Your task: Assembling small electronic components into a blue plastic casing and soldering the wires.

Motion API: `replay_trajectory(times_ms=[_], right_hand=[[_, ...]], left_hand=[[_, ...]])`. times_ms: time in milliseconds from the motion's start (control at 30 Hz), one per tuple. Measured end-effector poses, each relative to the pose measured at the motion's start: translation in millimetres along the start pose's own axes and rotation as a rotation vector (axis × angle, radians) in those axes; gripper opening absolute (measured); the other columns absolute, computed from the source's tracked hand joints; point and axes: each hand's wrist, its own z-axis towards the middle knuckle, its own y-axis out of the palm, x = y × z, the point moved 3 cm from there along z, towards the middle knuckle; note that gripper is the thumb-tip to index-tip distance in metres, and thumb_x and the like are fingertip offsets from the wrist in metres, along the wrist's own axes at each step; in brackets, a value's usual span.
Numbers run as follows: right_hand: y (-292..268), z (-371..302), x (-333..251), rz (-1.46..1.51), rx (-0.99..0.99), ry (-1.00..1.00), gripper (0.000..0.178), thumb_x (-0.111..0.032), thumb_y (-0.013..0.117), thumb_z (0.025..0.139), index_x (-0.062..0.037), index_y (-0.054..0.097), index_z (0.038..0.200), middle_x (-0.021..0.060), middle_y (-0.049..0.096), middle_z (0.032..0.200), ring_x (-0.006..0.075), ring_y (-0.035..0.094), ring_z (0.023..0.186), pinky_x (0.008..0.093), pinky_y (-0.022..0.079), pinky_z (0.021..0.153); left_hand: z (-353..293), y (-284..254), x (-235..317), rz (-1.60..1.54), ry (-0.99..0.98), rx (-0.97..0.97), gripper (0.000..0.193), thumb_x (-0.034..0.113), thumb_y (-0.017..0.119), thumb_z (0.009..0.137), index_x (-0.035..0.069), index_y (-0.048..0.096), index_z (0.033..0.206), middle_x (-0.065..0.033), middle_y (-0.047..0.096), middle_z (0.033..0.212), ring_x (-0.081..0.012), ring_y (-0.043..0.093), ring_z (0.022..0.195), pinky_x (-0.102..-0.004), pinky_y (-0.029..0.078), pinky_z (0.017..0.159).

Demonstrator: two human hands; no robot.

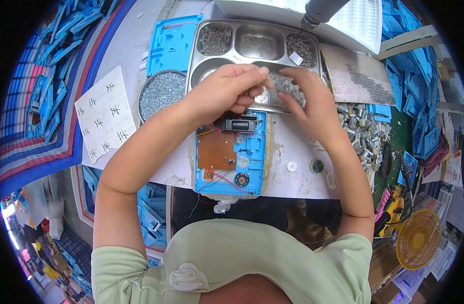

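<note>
The left hand (pixel 232 91) and the right hand (pixel 305 101) meet above the near edge of a divided stainless-steel tray (pixel 242 66) that lies at the far middle of the white worktable (pixel 292 180). The left hand's fingertips are pinched narrow on a small pale piece (pixel 267 82), too small to tell what it is, and the right hand's fingers are spread lightly over the pile of small silver screws (pixel 287 85) in the tray's near compartment, touching them; whether it has 1 pinched I cannot tell. Just near of both hands, flat on the table, lies an open blue plastic housing (pixel 232 152) holding a brown circuit board (pixel 215 152) on its left, a black rectangular component (pixel 240 124) at its far end, a small round speaker-like part (pixel 241 179) at its near end, and thin red, white and green wires (pixel 219 185) running off its near edge. The tray's 3 far compartments also hold screws. Left of the tray sits a round metal bowl of silver screws (pixel 162 92), with a blue plastic panel (pixel 172 44) beyond it and a white sheet with handwritten marks (pixel 106 115) further left. A grey power screwdriver (pixel 320 11) hangs over the tray's far right corner. Right of the right hand lies a heap of small grey metal motors (pixel 359 126).
</note>
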Motion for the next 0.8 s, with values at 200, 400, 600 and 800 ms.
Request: replay_trajectory(times_ms=[200, 400, 600, 800], right_hand=[[9.3, 9.8, -12.5, 0.762, -0.162, 0.627, 0.043, -0.039, 0.058, 0.101, -0.0005, 0.068, 0.085, 0.005, 0.062, 0.068, 0.0099, 0.056, 0.066, 0.0258, 0.043, 0.056], [12.6, 22.4, -30.7, 0.539, -0.101, 0.263, 0.035, -0.028, 0.062, 0.1, -0.0009, 0.064, 0.079, 0.0082, 0.057, 0.064, 0.0124, 0.053, 0.062, 0.0295, 0.041, 0.055], [18.0, 21.7, -35.2, 0.439, 0.02, 0.099, 0.032, -0.023, 0.063, 0.099, -0.0009, 0.059, 0.075, 0.0106, 0.05, 0.064, 0.0225, 0.048, 0.058, 0.0341, 0.039, 0.054], [15.7, 24.5, -33.6, 0.403, -0.04, -0.064, 0.019, -0.016, 0.063, 0.096, -0.0013, 0.056, 0.086, 0.013, 0.055, 0.079, 0.0288, 0.053, 0.07, 0.0364, 0.043, 0.063]], left_hand=[[-13.3, 11.1, 3.5, 0.375, 0.331, 0.13, 0.025, 0.014, 0.051, 0.104, 0.0, 0.059, 0.122, -0.0014, 0.061, 0.092, -0.0064, 0.057, 0.075, -0.022, 0.048, 0.068], [-26.1, 16.1, 4.2, 0.286, 0.374, 0.169, 0.019, 0.017, 0.054, 0.104, 0.001, 0.057, 0.112, -0.0046, 0.064, 0.089, -0.0086, 0.063, 0.073, -0.0215, 0.051, 0.063], [-30.3, 7.6, 8.0, 0.007, 0.109, 0.052, 0.02, 0.023, 0.057, 0.104, 0.004, 0.059, 0.101, -0.004, 0.063, 0.082, -0.0085, 0.059, 0.061, -0.0193, 0.044, 0.05], [-32.9, 0.8, 9.1, -0.033, -0.055, -0.025, 0.022, 0.024, 0.059, 0.102, 0.003, 0.06, 0.097, -0.0038, 0.06, 0.075, -0.006, 0.049, 0.051, -0.0186, 0.036, 0.043]])
